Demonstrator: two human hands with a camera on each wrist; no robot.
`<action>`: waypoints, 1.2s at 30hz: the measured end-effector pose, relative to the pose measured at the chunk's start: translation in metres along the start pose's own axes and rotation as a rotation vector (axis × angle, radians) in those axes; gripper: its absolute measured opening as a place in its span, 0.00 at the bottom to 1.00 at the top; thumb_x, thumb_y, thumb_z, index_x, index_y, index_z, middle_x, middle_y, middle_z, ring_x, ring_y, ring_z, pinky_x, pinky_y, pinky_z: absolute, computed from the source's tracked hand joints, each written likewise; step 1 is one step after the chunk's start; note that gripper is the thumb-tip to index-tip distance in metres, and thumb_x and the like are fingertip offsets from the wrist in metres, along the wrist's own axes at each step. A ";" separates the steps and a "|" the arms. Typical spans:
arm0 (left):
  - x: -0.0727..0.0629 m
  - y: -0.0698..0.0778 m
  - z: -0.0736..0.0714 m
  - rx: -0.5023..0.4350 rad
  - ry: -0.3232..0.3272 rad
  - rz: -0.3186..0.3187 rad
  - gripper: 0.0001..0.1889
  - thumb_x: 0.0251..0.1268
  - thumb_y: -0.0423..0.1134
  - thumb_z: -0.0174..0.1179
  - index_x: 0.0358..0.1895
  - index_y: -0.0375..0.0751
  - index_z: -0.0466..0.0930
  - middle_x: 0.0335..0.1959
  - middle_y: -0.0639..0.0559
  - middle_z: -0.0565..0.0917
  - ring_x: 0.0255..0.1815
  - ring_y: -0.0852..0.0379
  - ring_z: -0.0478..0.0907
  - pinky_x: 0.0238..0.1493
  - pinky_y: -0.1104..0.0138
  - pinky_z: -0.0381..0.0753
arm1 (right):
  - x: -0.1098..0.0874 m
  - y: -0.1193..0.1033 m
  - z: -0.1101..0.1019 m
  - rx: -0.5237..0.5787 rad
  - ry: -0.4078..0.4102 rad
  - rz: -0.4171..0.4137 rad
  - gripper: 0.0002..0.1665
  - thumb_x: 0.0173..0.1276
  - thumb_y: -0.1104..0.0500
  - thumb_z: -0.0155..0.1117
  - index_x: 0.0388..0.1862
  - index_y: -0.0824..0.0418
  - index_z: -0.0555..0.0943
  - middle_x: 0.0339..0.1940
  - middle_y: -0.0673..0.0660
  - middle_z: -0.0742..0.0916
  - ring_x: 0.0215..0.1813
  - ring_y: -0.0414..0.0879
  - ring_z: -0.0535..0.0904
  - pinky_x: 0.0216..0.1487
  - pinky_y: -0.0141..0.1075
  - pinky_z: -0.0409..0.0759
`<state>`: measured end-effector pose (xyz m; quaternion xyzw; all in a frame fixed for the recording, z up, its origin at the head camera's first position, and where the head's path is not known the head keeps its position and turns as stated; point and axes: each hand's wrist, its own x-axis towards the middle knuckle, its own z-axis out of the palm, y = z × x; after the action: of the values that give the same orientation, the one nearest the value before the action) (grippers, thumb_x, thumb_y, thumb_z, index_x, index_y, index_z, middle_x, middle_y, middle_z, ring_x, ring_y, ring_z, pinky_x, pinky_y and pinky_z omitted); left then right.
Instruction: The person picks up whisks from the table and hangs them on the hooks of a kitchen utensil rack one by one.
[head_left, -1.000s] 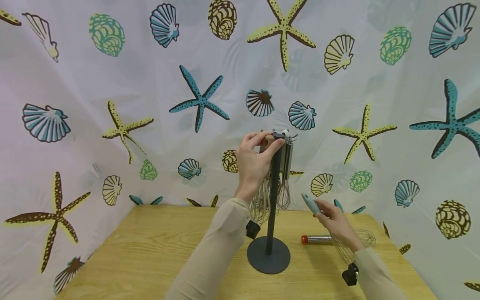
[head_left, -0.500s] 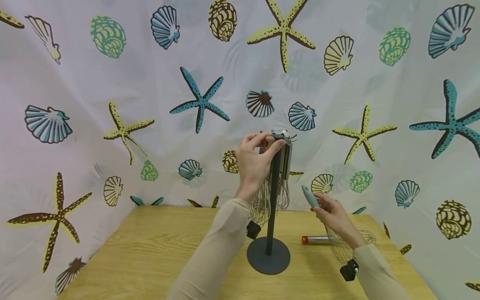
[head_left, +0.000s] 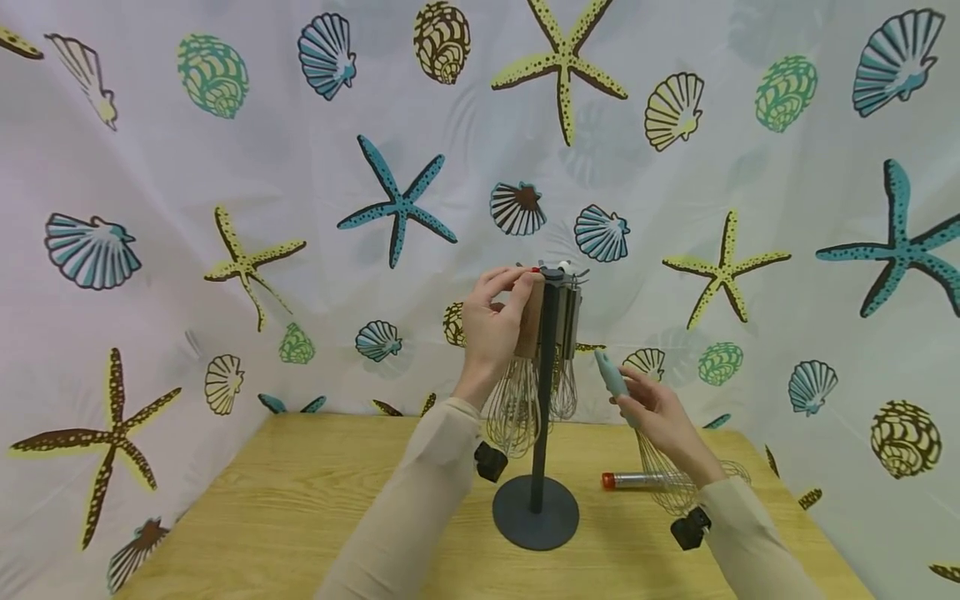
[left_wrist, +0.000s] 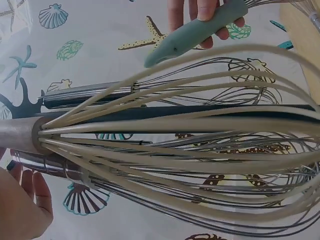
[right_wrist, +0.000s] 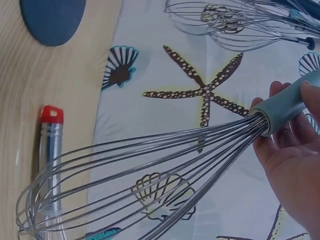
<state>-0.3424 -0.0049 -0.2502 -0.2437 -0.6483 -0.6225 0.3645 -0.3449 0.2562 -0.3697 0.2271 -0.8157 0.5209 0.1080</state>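
Note:
A dark stand [head_left: 547, 375] has hooks at its top, and several whisks hang there. My left hand [head_left: 491, 329] is at the hooks, its thumb and finger pinching the top of a wooden-handled whisk [left_wrist: 30, 134] with beige wires. In the left wrist view the very top of that handle is out of frame. My right hand [head_left: 656, 417] holds a whisk with a pale blue-green handle [right_wrist: 285, 107], right of the stand. The handle's end points up towards the hanging whisks and its wire loops [right_wrist: 140, 160] trail down to the right.
A silver-handled whisk with a red end cap [head_left: 609, 481] lies on the wooden table [head_left: 315, 500], below my right hand. The stand's round base [head_left: 534, 512] rests on the table. A patterned shell and starfish curtain [head_left: 262, 125] closes off the back and sides.
My left hand shifts slightly left, its thumb leaving the stand's top and uncovering the wooden handle. My right hand moves up and left with the pale blue-green whisk, nearer the stand.

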 end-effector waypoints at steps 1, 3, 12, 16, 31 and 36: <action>0.001 -0.001 -0.002 -0.026 -0.010 -0.016 0.13 0.71 0.47 0.59 0.48 0.45 0.88 0.56 0.51 0.79 0.53 0.57 0.74 0.45 0.65 0.74 | 0.001 -0.003 0.000 0.006 -0.001 -0.004 0.31 0.78 0.59 0.52 0.77 0.57 0.60 0.69 0.69 0.74 0.63 0.63 0.76 0.59 0.50 0.79; 0.003 -0.002 -0.006 -0.074 -0.034 -0.059 0.13 0.69 0.47 0.61 0.49 0.45 0.87 0.59 0.49 0.78 0.58 0.57 0.72 0.50 0.61 0.74 | 0.003 -0.008 -0.001 0.026 0.001 -0.013 0.31 0.78 0.59 0.51 0.77 0.57 0.60 0.69 0.69 0.74 0.62 0.60 0.77 0.59 0.49 0.79; 0.017 -0.008 -0.020 -0.213 -0.194 -0.224 0.16 0.72 0.45 0.58 0.53 0.37 0.83 0.70 0.56 0.71 0.74 0.60 0.61 0.72 0.54 0.64 | 0.008 -0.032 0.000 0.093 0.010 -0.035 0.31 0.77 0.58 0.53 0.76 0.54 0.62 0.67 0.67 0.77 0.59 0.50 0.81 0.58 0.51 0.79; 0.020 -0.009 -0.022 -0.253 -0.267 -0.221 0.16 0.73 0.43 0.56 0.55 0.35 0.81 0.71 0.56 0.70 0.74 0.60 0.62 0.70 0.54 0.66 | 0.009 -0.036 0.000 0.093 0.010 -0.040 0.30 0.77 0.58 0.54 0.76 0.54 0.63 0.67 0.67 0.77 0.61 0.56 0.80 0.57 0.48 0.80; 0.021 -0.013 -0.023 -0.181 -0.339 -0.220 0.22 0.72 0.47 0.58 0.64 0.43 0.76 0.72 0.54 0.70 0.76 0.59 0.59 0.72 0.52 0.64 | 0.012 -0.060 0.006 0.163 0.049 -0.097 0.31 0.78 0.59 0.52 0.77 0.59 0.61 0.67 0.70 0.75 0.54 0.36 0.81 0.53 0.35 0.81; 0.021 -0.013 -0.019 -0.193 -0.336 -0.228 0.20 0.72 0.48 0.58 0.61 0.44 0.79 0.73 0.61 0.68 0.77 0.62 0.56 0.74 0.54 0.62 | 0.012 -0.064 0.004 0.196 0.057 -0.094 0.31 0.78 0.59 0.52 0.77 0.57 0.60 0.66 0.70 0.76 0.52 0.36 0.82 0.53 0.36 0.81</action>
<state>-0.3620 -0.0275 -0.2432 -0.3030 -0.6606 -0.6695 0.1536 -0.3247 0.2269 -0.3151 0.2595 -0.7458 0.5990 0.1328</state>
